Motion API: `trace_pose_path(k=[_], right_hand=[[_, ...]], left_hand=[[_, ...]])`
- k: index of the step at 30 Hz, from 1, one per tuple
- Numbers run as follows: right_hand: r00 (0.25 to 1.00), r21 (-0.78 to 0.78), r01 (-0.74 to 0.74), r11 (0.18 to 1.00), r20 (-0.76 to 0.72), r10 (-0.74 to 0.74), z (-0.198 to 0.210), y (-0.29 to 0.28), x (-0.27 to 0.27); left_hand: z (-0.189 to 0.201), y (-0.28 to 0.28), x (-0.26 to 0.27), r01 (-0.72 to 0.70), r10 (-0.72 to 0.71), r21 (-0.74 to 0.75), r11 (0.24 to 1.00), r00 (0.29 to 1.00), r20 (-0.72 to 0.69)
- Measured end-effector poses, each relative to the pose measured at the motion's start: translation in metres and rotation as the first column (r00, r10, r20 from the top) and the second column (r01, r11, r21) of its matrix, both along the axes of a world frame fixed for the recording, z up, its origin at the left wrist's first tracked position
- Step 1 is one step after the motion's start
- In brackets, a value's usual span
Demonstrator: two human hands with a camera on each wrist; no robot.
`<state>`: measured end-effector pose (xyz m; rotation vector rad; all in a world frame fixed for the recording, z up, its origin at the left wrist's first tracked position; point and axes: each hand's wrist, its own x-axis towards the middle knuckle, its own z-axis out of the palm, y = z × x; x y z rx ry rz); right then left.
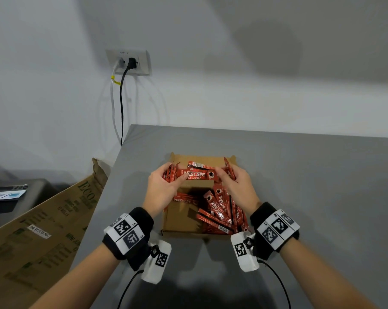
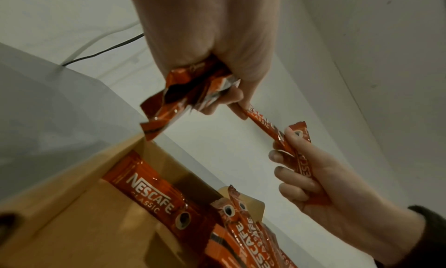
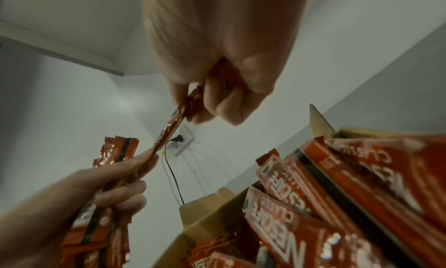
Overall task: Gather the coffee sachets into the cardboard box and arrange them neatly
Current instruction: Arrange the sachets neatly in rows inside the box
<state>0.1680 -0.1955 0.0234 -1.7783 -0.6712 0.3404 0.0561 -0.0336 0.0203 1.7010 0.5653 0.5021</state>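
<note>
While the left hand (image 1: 164,186) gripped a bundle of sachets (image 1: 171,172) and the right hand (image 1: 234,184) gripped a few more, both pinched one sachet (image 1: 197,175) stretched level above the far edge of the box (image 1: 179,221) on the counter (image 1: 311,175). Squaring ends before lowering seemed wise; loose sachets (image 1: 222,210) cluttered the box's right side.

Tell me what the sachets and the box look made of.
Coffee sachets: glossy printed foil or plastic film, likely; they crinkle and glint in the left-wrist view. Cardboard box: plain matte brown cardboard with folded flaps.
</note>
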Motion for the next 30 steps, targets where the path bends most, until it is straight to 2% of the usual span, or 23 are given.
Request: trace_pose_path(k=[4,6,10,14,17,20,23,26,30], right_hand=[[0.948,0.142,0.305,0.942,0.047,-0.314,-0.007,-0.003,0.003],[0.935,0.221,0.328,0.918,0.060,-0.349,-0.005,-0.005,0.002],[0.957,0.191,0.251,0.949,0.102,-0.273,0.000,-0.001,-0.001],[0.961,0.200,0.273,0.941,-0.018,-0.275,0.003,0.004,0.003],[0.983,0.192,0.181,0.965,-0.077,-0.169,0.008,0.006,-0.002],[0.996,0.126,0.028,0.992,-0.092,-0.016,0.013,0.011,-0.007],[0.997,0.045,-0.023,0.999,-0.066,0.026,0.016,0.014,-0.009],[0.998,-0.026,-0.050,0.998,-0.033,0.049,0.020,0.016,-0.014],[0.998,-0.046,-0.060,0.997,0.002,0.060,0.020,0.018,-0.017]], left_hand=[[0.000,0.001,-0.003,-0.025,0.025,-0.001,1.000,0.999,0.040],[-0.002,0.002,-0.003,-0.030,0.030,0.002,1.000,0.999,0.038],[-0.001,-0.002,-0.004,-0.019,0.019,0.003,1.000,0.999,0.046],[0.000,-0.004,-0.003,-0.111,0.102,0.114,0.987,0.991,0.084],[0.004,-0.009,-0.001,-0.044,0.035,0.163,0.986,0.998,0.059],[0.009,-0.015,0.001,-0.007,0.001,0.111,0.994,0.999,0.050],[0.015,-0.018,0.000,0.061,-0.065,0.060,0.996,0.995,0.074],[0.018,-0.023,0.000,0.157,-0.161,0.090,0.984,0.986,0.048],[0.013,-0.020,0.004,0.099,-0.100,0.122,0.988,0.995,0.003]])
